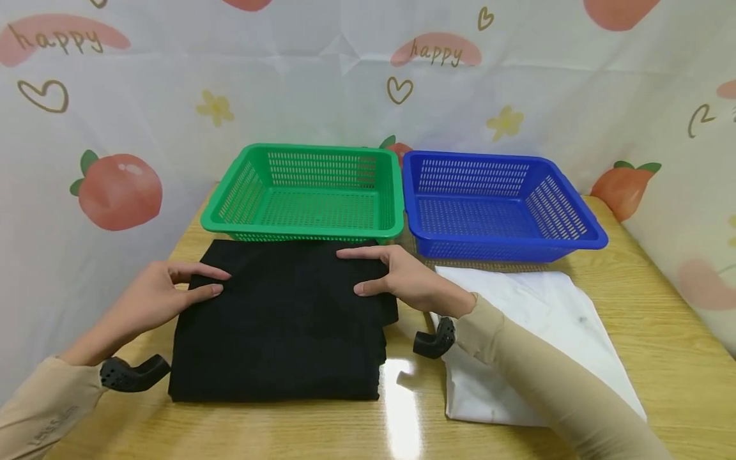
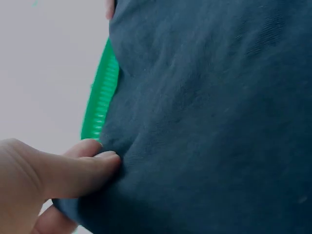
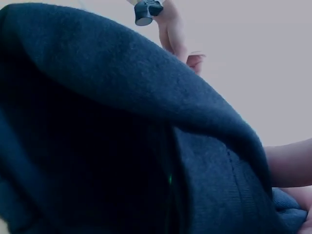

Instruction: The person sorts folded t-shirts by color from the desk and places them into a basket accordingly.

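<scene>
A folded black garment lies in front of the green basket, its layered edges showing on the right. My left hand is at its upper left; in the left wrist view the thumb and fingers pinch the dark fabric at its edge. Over the upper right part, my right hand rests with index finger extended and thumb apart from it. The right wrist view is filled by a raised, drooping fold of the garment with a stitched seam, which hides most of the right hand there.
The green basket and a blue basket stand side by side at the back of the wooden table. A folded white cloth lies to the right, partly under my right forearm. A printed fabric backdrop hangs behind.
</scene>
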Motion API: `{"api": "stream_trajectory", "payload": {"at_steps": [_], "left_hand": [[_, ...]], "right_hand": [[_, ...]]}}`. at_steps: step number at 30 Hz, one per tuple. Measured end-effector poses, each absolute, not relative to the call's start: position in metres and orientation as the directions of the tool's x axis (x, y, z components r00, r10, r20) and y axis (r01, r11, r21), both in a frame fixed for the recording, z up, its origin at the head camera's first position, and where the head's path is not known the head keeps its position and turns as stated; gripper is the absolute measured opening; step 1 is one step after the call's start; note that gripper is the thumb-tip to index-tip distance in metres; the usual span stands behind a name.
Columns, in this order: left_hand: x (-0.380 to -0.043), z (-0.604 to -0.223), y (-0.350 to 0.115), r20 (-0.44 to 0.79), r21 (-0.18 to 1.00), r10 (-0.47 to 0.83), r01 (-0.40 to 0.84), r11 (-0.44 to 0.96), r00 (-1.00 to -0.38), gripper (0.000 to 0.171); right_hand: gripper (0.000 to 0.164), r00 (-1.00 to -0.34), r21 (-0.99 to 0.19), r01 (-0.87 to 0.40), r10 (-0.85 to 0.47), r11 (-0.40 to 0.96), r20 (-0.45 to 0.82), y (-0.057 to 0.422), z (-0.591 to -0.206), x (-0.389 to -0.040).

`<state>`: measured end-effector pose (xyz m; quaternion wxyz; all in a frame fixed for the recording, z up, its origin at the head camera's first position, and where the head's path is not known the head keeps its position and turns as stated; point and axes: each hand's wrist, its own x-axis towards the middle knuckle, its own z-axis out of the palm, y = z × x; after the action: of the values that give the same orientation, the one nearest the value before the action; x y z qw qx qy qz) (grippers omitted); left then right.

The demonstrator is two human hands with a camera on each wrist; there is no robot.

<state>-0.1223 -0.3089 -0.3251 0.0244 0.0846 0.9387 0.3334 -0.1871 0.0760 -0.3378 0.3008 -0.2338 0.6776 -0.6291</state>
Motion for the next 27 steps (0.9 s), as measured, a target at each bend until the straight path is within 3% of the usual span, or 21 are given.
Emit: {"api": "stream_trajectory", "payload": {"at_steps": [4,12,21,24,27], "left_hand": [[-0.123,-0.314,-0.313,0.018,0.617,0.160,0.137,0.775,-0.987,0.031],[-0.122,-0.319,-0.326,0.023,0.712,0.136,0.112,0.693,-0.990,0.032],[-0.121,-0.324,-0.329,-0.026,0.728,0.134,0.073,0.681,-0.991,0.039],[-0.122,-0.332,-0.326,-0.053,0.730,0.148,0.063,0.680,-0.988,0.041],[-0.125,-0.343,-0.320,-0.084,0.744,0.171,0.052,0.666,-0.982,0.047]], "right_hand": [[0.060,-0.707,-0.996,0.054,-0.701,0.075,-0.091,0.071,-0.326,-0.188],[0.059,-0.713,-0.996,-0.008,-0.699,0.089,-0.057,0.060,-0.313,-0.191],[0.059,-0.664,-0.998,0.051,-0.745,0.044,-0.067,0.061,-0.307,-0.190],[0.057,-0.666,-0.987,-0.082,-0.744,0.140,-0.050,0.064,-0.313,-0.191],[0.054,-0.656,-0.912,-0.300,-0.755,0.281,-0.016,0.069,-0.322,-0.192]]}}
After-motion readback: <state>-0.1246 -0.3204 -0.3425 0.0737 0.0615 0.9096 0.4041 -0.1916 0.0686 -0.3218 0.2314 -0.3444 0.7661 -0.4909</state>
